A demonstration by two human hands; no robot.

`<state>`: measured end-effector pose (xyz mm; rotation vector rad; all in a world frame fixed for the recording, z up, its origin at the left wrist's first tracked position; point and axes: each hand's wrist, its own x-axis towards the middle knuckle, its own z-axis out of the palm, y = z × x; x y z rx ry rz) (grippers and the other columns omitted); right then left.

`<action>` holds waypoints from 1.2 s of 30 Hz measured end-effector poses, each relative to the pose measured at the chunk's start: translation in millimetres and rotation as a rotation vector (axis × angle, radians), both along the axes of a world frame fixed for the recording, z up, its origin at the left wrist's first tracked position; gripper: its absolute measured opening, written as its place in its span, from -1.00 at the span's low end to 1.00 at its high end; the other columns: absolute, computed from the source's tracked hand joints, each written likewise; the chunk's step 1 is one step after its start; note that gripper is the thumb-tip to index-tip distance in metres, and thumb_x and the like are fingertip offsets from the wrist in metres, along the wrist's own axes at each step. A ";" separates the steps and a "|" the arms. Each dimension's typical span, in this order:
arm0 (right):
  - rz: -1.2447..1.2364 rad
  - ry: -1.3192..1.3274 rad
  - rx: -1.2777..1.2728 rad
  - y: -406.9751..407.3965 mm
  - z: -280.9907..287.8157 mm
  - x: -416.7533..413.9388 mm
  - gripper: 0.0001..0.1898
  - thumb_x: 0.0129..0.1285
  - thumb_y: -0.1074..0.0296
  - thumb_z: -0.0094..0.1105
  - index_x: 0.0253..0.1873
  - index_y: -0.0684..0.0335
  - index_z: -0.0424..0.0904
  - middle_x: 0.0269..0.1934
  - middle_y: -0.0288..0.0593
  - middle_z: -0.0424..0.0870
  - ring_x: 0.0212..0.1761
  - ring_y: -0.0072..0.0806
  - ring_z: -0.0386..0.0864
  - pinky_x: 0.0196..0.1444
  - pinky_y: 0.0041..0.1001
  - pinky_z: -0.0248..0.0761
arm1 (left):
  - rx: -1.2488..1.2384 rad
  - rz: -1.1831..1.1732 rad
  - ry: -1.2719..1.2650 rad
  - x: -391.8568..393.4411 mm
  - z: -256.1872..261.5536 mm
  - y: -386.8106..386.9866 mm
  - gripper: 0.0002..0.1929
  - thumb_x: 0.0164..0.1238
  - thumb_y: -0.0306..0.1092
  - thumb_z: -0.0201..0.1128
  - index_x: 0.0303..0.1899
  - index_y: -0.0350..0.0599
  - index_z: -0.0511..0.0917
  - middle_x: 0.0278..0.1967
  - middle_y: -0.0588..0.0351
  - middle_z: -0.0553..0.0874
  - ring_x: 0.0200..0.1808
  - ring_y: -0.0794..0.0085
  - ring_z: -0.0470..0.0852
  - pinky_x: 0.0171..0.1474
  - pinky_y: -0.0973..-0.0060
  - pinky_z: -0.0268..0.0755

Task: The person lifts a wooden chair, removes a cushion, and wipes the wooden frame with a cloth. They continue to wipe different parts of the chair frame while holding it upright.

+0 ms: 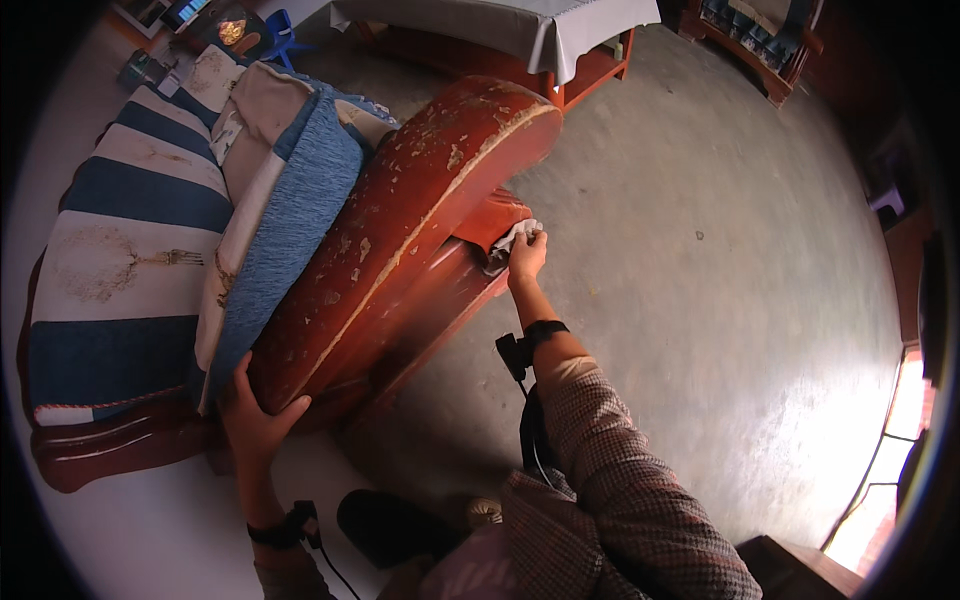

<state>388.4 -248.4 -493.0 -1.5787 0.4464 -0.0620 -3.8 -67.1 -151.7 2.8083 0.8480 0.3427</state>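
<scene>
My right hand [528, 255] holds a crumpled grey-white cloth [514, 241] against the carved wood below the front end of a sofa's armrest. The red-brown wooden armrest [420, 202] has chipped, worn paint and a pale worn line along its edge. At the armrest's rear end my left hand [259, 420] rests with thumb and fingers spread around the wood. Beside it lies a blue and cream fringed sofa cover [289, 202]. Each wrist wears a black strap with a small device and a cable.
A striped backrest cover [127, 255] hangs at the left. Ahead stands a red wooden table with a grey tablecloth [495, 34], a blue plastic chair [280, 37] beyond the sofa, and another wooden seat [750, 45] at the upper right. Grey floor extends right; a dark wooden corner [802, 570] is lower right.
</scene>
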 end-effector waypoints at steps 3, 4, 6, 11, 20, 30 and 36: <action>0.031 -0.166 0.034 -1.8 57.3 -14.7 -0.77 0.31 0.36 0.31 -0.02 0.32 0.57 -0.12 0.08 0.70 -0.11 -0.06 0.67 0.03 -0.22 0.51 | 0.040 -0.003 0.014 0.6 -0.2 -0.4 0.03 -0.10 0.05 0.64 0.46 -0.07 0.32 0.27 -0.22 0.57 0.28 -0.09 0.53 0.34 0.02 0.32; 0.048 -0.311 0.063 -0.6 76.9 -22.4 -0.78 0.29 0.46 0.31 0.00 0.33 0.58 -0.09 0.05 0.62 -0.10 -0.14 0.61 0.03 -0.28 0.48 | 0.045 -0.018 -0.001 1.0 -0.7 -0.2 0.03 -0.10 0.06 0.64 0.46 -0.07 0.33 0.26 -0.22 0.57 0.27 -0.10 0.53 0.34 0.02 0.32; 0.158 -0.673 -0.032 -1.0 109.2 -34.5 -0.76 0.30 0.50 0.30 0.05 0.33 0.59 -0.08 0.00 0.56 -0.05 -0.21 0.56 0.06 -0.33 0.45 | 0.061 -0.031 -0.012 0.9 -0.9 0.8 0.03 -0.10 0.06 0.64 0.45 -0.06 0.33 0.25 -0.22 0.57 0.26 -0.12 0.53 0.34 0.01 0.32; 0.225 -0.640 0.023 -8.3 123.7 -34.2 -0.71 0.37 0.47 0.28 0.15 0.29 0.53 -0.04 -0.08 0.59 -0.03 -0.29 0.56 0.08 -0.40 0.45 | 0.063 -0.013 -0.008 -1.3 -2.1 0.1 0.03 -0.10 0.08 0.63 0.45 -0.05 0.33 0.24 -0.22 0.57 0.24 -0.13 0.52 0.33 0.00 0.32; 0.199 -0.088 0.110 -22.9 43.5 3.7 -0.41 0.38 0.14 0.39 0.38 0.24 0.40 0.07 0.09 0.69 0.10 -0.17 0.65 0.17 -0.27 0.49 | 0.072 0.022 -0.014 0.3 -2.6 -4.6 0.02 -0.09 0.09 0.63 0.45 -0.06 0.33 0.26 -0.18 0.57 0.29 -0.11 0.51 0.39 -0.03 0.25; 0.216 -0.862 0.075 0.0 171.3 -57.3 -0.70 0.19 0.52 0.39 0.02 0.33 0.57 -0.04 -0.05 0.52 -0.07 -0.17 0.54 0.03 -0.35 0.47 | 0.122 0.015 0.021 -1.3 -7.5 3.2 0.01 -0.06 0.08 0.61 0.45 -0.09 0.34 0.30 -0.21 0.55 0.33 -0.12 0.48 0.42 -0.02 0.23; 0.257 -0.885 0.076 4.5 171.4 -71.5 -0.69 0.19 0.54 0.37 0.00 0.35 0.50 -0.01 0.05 0.47 0.03 -0.01 0.53 0.11 -0.26 0.46 | 0.089 0.011 0.038 -2.8 -8.6 5.1 0.02 -0.08 0.07 0.62 0.46 -0.07 0.32 0.31 -0.22 0.54 0.33 -0.15 0.47 0.40 -0.03 0.26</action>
